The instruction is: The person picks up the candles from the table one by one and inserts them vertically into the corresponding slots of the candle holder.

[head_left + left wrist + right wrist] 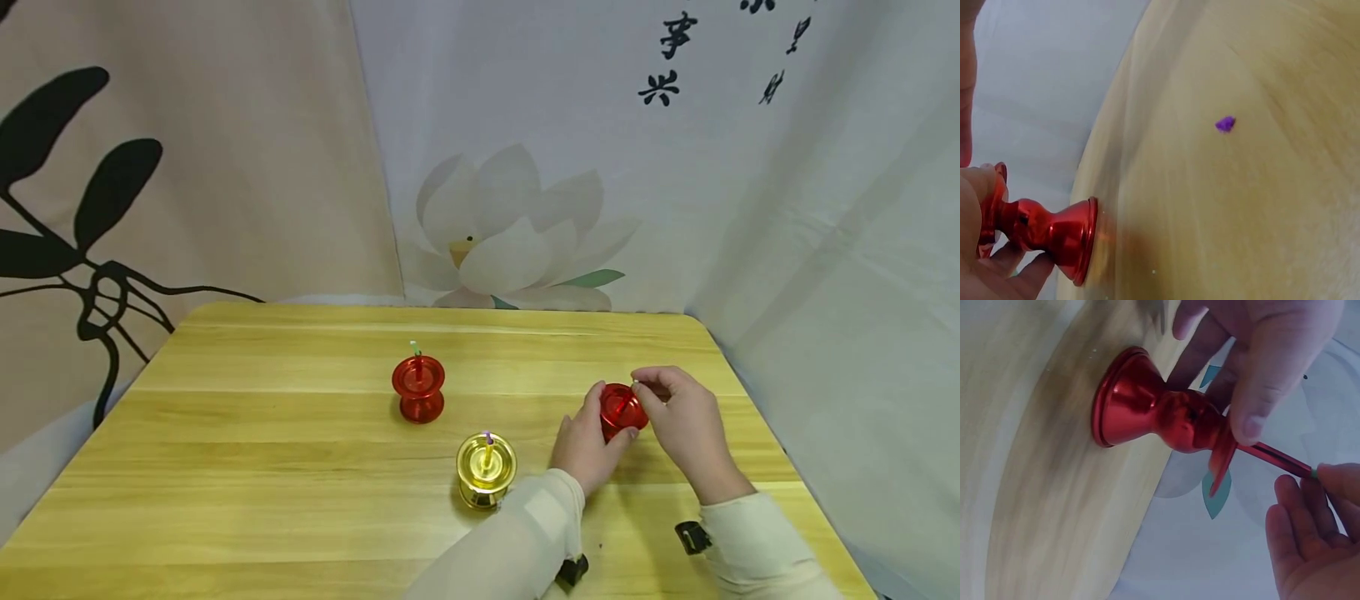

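My left hand (588, 442) grips a shiny red candle holder (622, 410) by its dish and stem, at the right of the table. In the right wrist view this candle holder (1132, 403) has a flared foot, a rounded stem and a thin tube rising from the dish. At the tube's far end, my right hand (682, 425) pinches a small green piece (1314, 474) between thumb and fingertip. Another red candle holder (420, 396) with a pale green tip stands farther back. A gold candle holder (486, 483) with a purple tip is beside my left forearm.
The holders are on a wooden table (262, 450). A small purple bit (1225, 124) lies on it, near the left wrist. Behind the table hangs a printed cloth (517, 108), and pale fabric (862, 292) borders the right side.
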Tool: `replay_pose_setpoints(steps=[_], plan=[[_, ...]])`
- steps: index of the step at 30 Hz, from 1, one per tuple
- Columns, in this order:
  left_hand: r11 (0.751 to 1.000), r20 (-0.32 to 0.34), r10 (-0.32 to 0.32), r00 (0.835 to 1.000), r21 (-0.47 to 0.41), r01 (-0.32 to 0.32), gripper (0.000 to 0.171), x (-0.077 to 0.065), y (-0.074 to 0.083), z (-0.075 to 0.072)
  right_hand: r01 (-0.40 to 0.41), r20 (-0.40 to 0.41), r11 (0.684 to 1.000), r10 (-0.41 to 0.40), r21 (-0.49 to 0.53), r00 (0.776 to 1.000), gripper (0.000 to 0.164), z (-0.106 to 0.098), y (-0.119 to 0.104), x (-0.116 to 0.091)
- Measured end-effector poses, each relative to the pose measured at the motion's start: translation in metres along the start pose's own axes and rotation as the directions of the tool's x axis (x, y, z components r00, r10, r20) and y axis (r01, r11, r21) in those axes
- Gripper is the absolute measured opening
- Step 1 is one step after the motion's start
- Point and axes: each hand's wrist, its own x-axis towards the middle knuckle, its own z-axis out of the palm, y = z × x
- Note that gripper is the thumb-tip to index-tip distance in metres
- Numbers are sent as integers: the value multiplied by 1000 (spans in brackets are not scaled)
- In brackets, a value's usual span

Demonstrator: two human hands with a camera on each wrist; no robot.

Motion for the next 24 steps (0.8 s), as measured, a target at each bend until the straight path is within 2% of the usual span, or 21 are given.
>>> replay_pose_setpoints(steps=[5, 8, 10, 13, 15, 16, 18, 20, 22, 24], plan=[[999, -31, 14, 999, 32, -13, 76, 2, 0, -6, 11, 21, 1000, -11, 3, 1000, 19, 7, -1, 6], [998, -64, 45, 997, 39, -43, 79, -1, 4, -12, 23, 32, 1000, -24, 6, 999, 20, 9, -1, 8], [997, -74, 80, 994, 18, -79, 80, -8, 11, -18, 24, 43, 1000, -24, 6, 999, 20, 10, -1, 9], [982, -49, 180, 983, -41, -182, 79, -25, 27, -35, 24, 62, 1000, -24, -3, 998, 22, 9, 0, 9], [959, -10, 276, 961, -66, -276, 79, -40, 41, -49, 20, 75, 1000, -19, -16, 997, 24, 6, 2, 7], [943, 6, 328, 945, -68, -327, 79, -48, 47, -57, 24, 78, 1000, -22, -20, 997, 24, 5, 3, 6], [903, 23, 428, 903, -53, -427, 79, -62, 56, -75, 32, 76, 999, -30, -26, 997, 25, 3, 5, 4], [859, 13, 513, 858, 0, -513, 79, -74, 59, -96, 44, 69, 999, -42, -23, 997, 26, 2, 7, 3], [825, -9, 564, 826, 54, -562, 81, -82, 57, -117, 61, 51, 998, -60, -16, 997, 26, 2, 10, 1], [807, -41, 586, 809, 112, -579, 81, -86, 50, -138, 79, 41, 997, -78, -25, 996, 29, 0, 12, -2]])
